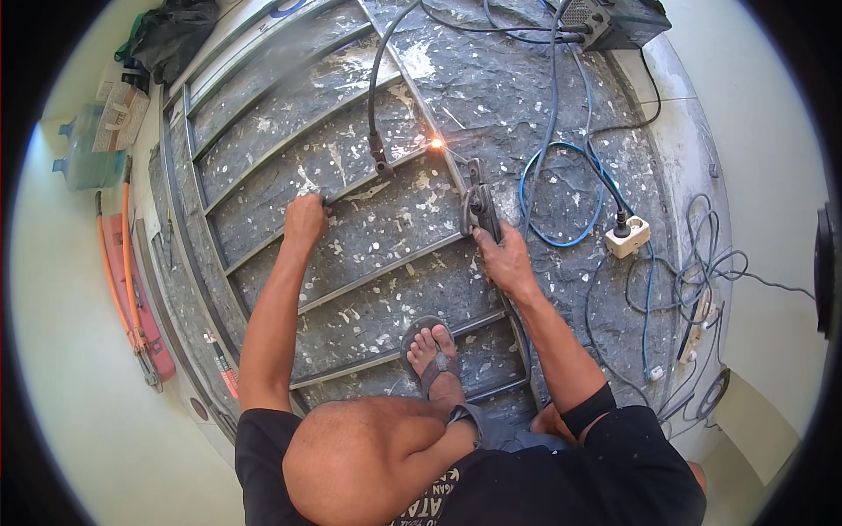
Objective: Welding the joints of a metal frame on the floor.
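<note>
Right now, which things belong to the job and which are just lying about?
In use: welding holder, in the right hand; metal frame, under the left hand; cabled machine, probably.

Apparently lying about: orange-handled cutters; blue jug; black bag.

White lettering (434, 501) on black shirt (570, 482), partly cut off; printed carton (123, 114).

In the upper left of the frame, a crumpled black plastic bag (175, 39) sits above a patterned cardboard box (121, 114), with a translucent bluish water jug (79, 145) just beside the box. Further down the left side, an orange-handled bolt cutter (136, 337) lies partly across a long red case (158, 342), and a slim red-and-white tube (226, 373) lies to their right at the lower left. A dark round object (714, 394) is at the lower right, near a pale panel (761, 425), while a black object (824, 270), cut off and too unclear to identify, stands at the right edge.
</note>
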Demonstrator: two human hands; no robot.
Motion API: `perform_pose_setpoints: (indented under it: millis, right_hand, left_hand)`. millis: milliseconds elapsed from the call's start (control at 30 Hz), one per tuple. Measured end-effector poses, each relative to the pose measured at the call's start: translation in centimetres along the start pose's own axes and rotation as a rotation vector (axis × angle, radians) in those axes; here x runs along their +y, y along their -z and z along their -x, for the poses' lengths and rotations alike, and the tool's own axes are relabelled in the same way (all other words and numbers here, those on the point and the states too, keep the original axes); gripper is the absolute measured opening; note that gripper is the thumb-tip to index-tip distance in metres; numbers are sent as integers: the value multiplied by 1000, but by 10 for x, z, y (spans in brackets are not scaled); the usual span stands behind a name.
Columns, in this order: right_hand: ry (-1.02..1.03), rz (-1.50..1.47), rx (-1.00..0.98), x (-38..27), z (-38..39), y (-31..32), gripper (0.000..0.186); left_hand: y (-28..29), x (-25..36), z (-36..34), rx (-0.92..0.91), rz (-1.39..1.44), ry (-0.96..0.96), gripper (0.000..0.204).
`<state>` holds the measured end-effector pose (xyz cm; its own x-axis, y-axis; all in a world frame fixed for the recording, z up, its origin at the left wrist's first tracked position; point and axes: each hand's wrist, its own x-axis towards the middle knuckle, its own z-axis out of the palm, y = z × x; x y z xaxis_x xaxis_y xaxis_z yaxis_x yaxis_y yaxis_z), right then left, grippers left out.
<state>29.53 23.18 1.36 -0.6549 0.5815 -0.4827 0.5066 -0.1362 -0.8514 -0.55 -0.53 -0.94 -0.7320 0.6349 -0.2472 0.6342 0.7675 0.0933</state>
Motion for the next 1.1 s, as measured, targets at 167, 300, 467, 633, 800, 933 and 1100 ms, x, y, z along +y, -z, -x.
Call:
perform_pose_setpoints:
  millis: [167,300,467,633,800,933,1100]
  right_hand:
    - [-144,8,-43,-2,1,3,31]
    - [82,128,37,-3,4,1,33]
    - [-34,82,4,-4,4,1,35]
    - [-22,122,21,-7,3,1,33]
    - [-21,106,16,-4,2,-1,33]
    - [-17,106,27,2,1,-3,32]
    - [33,97,42,4,0,-4,32]
  left_hand:
    - [0,0,-1,-7,6,-3,18]
    - [0,-1,-1,-1,0,2,19]
    - [-1,-2,0,13,-20,-19,19]
    - [0,0,0,-13,12,-2,19]
    - [4,5,1,-4,19,13,17]
    - [4,5,1,-28,-1,6,15]
    - [0,1,0,0,-11,6,17]
